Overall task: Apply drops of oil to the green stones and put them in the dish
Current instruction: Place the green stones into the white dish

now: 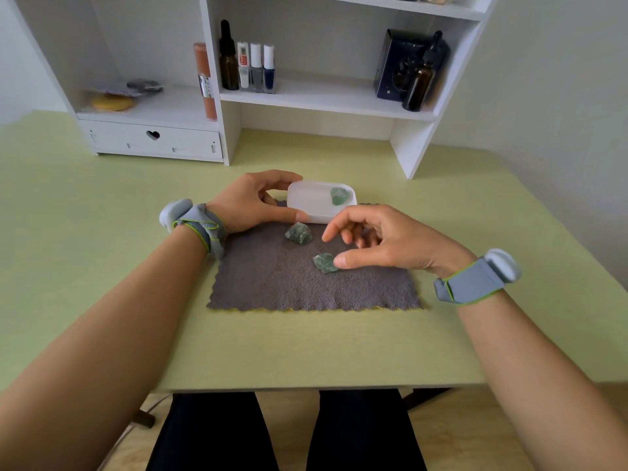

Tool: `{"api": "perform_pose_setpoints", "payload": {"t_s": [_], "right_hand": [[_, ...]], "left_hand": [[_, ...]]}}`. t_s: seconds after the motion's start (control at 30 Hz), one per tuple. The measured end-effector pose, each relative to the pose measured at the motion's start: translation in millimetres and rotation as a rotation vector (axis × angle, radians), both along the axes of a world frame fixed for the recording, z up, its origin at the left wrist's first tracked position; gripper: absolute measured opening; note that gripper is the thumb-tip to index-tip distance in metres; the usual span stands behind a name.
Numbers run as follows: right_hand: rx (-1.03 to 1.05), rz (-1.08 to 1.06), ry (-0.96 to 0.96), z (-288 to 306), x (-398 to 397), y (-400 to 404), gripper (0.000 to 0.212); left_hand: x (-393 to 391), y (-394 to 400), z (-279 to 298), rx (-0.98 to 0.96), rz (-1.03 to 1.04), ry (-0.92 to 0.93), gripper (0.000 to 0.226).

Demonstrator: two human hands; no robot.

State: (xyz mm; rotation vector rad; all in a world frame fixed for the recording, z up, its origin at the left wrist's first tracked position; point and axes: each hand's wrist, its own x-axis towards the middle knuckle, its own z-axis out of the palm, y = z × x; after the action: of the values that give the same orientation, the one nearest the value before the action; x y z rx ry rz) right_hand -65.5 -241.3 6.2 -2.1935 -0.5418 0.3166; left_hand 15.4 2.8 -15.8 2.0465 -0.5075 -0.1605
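On the pale green surface a grey cloth carries two green stones, the far stone lying free just before the white dish, which already holds a third stone at its right end. The left hand steadies the dish, thumb and fingers curled round its left end, while the right hand hovers loosely spread and empty, its thumb tip touching the near stone. I judge the next pick is starting: pinch that stone by its broad sides, and oil it from a dropper bottle on the shelf before dishing.
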Motion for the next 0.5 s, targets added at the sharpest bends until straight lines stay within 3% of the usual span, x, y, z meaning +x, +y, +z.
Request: {"api": "perform_pose_setpoints", "payload": {"t_s": [0.23, 0.5], "right_hand": [[-0.169, 0.023, -0.071, -8.8, -0.1, 3.5, 0.031], [-0.166, 0.018, -0.101, -10.6, 0.3, 4.3, 0.029]], "left_hand": [[0.0, -0.8, 0.5, -0.004, 0.0, 0.001, 0.064], [-1.2, -0.9, 2.4, -0.003, -0.003, 0.001, 0.063]]}}
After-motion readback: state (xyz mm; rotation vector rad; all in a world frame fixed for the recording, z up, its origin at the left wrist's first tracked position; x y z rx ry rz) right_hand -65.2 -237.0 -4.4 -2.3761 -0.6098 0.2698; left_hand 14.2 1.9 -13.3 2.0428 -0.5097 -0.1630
